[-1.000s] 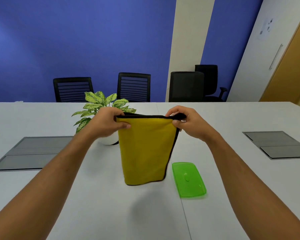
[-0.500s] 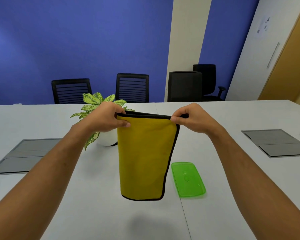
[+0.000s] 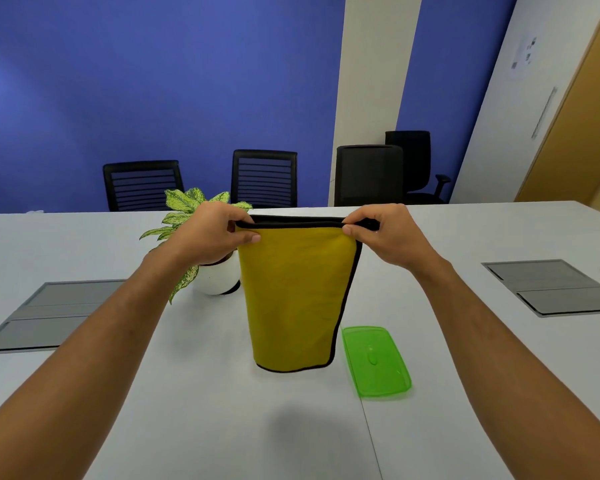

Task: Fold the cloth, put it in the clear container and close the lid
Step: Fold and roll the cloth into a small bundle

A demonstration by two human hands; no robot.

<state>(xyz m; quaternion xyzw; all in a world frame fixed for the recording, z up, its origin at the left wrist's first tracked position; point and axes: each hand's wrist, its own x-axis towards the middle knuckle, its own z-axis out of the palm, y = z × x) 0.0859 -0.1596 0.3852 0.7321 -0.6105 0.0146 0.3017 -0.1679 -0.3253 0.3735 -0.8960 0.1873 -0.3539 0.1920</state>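
Cloth: the yellow cloth (image 3: 297, 299), black-edged, hangs in the air above the tabletop (image 3: 201, 403), clear of the surface; its shadow falls below it, on the side nearer the person.
Left hand: the left hand (image 3: 212, 235) pinches the cloth's upper left corner, thumb in front, fingers behind.
Right hand: the right hand (image 3: 381, 233) pinches the upper right corner the same way; a short black tab of cloth sticks out beyond the fingers.
Reason for hold: judged, 2 corner pinches keep the top edge taut and level so the layers hang flat and square for the next fold.
Layers: 2 black hems show along the top edge, so the cloth appears already doubled 1 time.
Long axis: vertical, top edge level, bottom edge pointing down at the tabletop; the panel narrows slightly toward the bottom.
Lid: a green lid (image 3: 376, 362) lies flat on the tabletop, just right of the cloth's lower edge, not touching it.
Container: not visible; whether it sits behind the cloth cannot be told.
Plant: a potted plant (image 3: 201, 237) stands left of the cloth, partly behind the left hand.
Stage: judged, folding unfinished; packing and closing not yet begun.
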